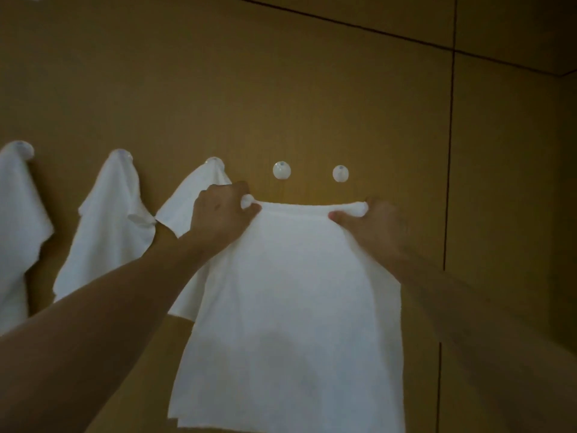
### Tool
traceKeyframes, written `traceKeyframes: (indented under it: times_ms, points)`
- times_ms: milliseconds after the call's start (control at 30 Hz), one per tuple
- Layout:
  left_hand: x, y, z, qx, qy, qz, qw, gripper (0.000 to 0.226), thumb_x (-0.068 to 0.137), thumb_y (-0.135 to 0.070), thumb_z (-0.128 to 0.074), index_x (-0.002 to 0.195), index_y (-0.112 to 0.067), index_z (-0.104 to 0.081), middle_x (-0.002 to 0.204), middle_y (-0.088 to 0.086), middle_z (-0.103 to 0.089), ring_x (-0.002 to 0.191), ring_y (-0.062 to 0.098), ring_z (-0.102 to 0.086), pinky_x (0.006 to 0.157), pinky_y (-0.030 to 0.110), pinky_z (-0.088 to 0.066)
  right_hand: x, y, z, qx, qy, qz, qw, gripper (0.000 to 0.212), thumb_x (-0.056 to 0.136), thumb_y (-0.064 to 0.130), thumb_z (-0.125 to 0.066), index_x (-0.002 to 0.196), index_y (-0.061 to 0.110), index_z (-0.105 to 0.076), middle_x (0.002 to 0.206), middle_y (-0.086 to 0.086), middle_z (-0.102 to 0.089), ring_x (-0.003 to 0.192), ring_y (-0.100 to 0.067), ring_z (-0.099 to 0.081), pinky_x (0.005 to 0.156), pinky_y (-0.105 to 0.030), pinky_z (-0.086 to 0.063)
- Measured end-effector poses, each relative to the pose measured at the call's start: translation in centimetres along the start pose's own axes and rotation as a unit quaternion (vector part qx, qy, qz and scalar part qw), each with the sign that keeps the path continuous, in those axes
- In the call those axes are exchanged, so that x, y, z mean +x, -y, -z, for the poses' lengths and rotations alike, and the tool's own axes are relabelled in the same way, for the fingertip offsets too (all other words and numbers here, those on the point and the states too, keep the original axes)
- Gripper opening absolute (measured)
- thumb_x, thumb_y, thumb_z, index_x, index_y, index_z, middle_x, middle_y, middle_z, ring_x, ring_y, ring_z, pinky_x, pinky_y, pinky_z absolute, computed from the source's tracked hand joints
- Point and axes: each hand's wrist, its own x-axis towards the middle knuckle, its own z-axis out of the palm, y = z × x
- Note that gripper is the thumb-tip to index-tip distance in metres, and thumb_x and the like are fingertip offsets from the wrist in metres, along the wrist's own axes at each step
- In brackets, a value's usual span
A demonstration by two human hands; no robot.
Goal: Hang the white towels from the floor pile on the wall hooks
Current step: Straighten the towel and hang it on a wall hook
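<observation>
Inspected at the wooden wall [281, 89]. Found three white towels already hung along the hook row: first hung towel [18, 220] at the far left, second hung towel [106, 232] beside it, third hung towel [184, 207] partly hidden behind the left forearm. Noted two bare hooks to their right: nearer free hook [281, 170] and farther free hook [340, 173], close beside one another.

Found a fourth towel [293, 307] held up flat against the wall, its top edge stretched level just below both free hooks, not yet caught on either. Left hand [221, 207] curled round the upper left corner, right hand [371, 223] pinching the upper right corner; hands well apart, cloth taut between them, remainder hanging straight down.

Judged the task past halfway as far as visible: three hung, one in hand, two hooks unfilled. Floor pile out of view, so the remaining count could not be told. Judged next need: lift an edge or corner over the nearer free hook.
</observation>
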Motion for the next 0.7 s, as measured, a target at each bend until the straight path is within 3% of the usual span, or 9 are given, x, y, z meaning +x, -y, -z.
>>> traceKeyframes:
  times_ms: [100,200,367,467,600,700]
  points:
    - [3.7,0.6,-2.8,0.021,-0.026,0.003,0.999,0.017,0.089,-0.039,-0.058,0.082,-0.024,-0.060,0.069,-0.009,-0.057,0.065,0.013,-0.053,0.054,0.023,-0.031,5.3,-0.9,-2.5,0.031,-0.005,0.029,0.999,0.055,0.078,0.066,-0.067,0.103,0.017,-0.067,0.096,0.001,-0.069,0.091,-0.022,-0.066,0.083,-0.039,-0.053]
    - [7.0,1.4,-4.8,0.042,-0.059,0.008,0.997,0.016,0.088,-0.037,-0.060,0.079,-0.025,-0.057,0.062,-0.015,-0.044,0.059,0.008,-0.044,0.053,0.024,-0.028,9.5,-1.4,-5.1,0.033,-0.028,0.052,0.998,0.051,0.082,0.062,-0.063,0.103,0.016,-0.069,0.096,-0.003,-0.072,0.094,-0.025,-0.067,0.083,-0.037,-0.052]
    - [11.6,3.2,-7.7,0.074,-0.090,-0.014,0.993,0.019,0.086,-0.038,-0.061,0.083,-0.019,-0.060,0.075,0.001,-0.064,0.070,0.026,-0.058,0.067,0.034,-0.047,15.3,-1.4,-9.1,0.014,-0.062,0.085,0.994,0.057,0.083,0.065,-0.061,0.108,0.014,-0.067,0.105,-0.007,-0.071,0.099,-0.029,-0.065,0.084,-0.034,-0.048]
    - [13.9,4.6,-9.2,0.098,-0.115,-0.029,0.988,0.019,0.089,-0.036,-0.060,0.084,-0.017,-0.061,0.076,0.004,-0.067,0.067,0.026,-0.057,0.065,0.032,-0.043,18.5,-0.7,-11.3,0.005,-0.086,0.104,0.991,0.055,0.083,0.066,-0.059,0.100,0.014,-0.065,0.100,-0.008,-0.071,0.095,-0.029,-0.065,0.075,-0.031,-0.039]
    - [17.0,6.4,-9.9,0.120,-0.164,-0.039,0.978,0.016,0.087,-0.031,-0.063,0.080,-0.017,-0.060,0.071,0.004,-0.064,0.064,0.024,-0.049,0.064,0.030,-0.032,21.9,1.1,-13.5,0.009,-0.097,0.128,0.987,0.051,0.084,0.063,-0.059,0.097,0.014,-0.064,0.098,-0.009,-0.071,0.092,-0.030,-0.065,0.079,-0.035,-0.044]
    - [18.4,7.3,-10.7,0.137,-0.153,-0.032,0.978,0.014,0.087,-0.030,-0.061,0.080,-0.018,-0.058,0.069,-0.001,-0.056,0.065,0.023,-0.048,0.063,0.029,-0.030,22.9,1.4,-15.0,0.008,-0.102,0.135,0.986,0.046,0.086,0.058,-0.061,0.094,0.013,-0.064,0.093,-0.009,-0.070,0.087,-0.030,-0.065,0.076,-0.034,-0.045]
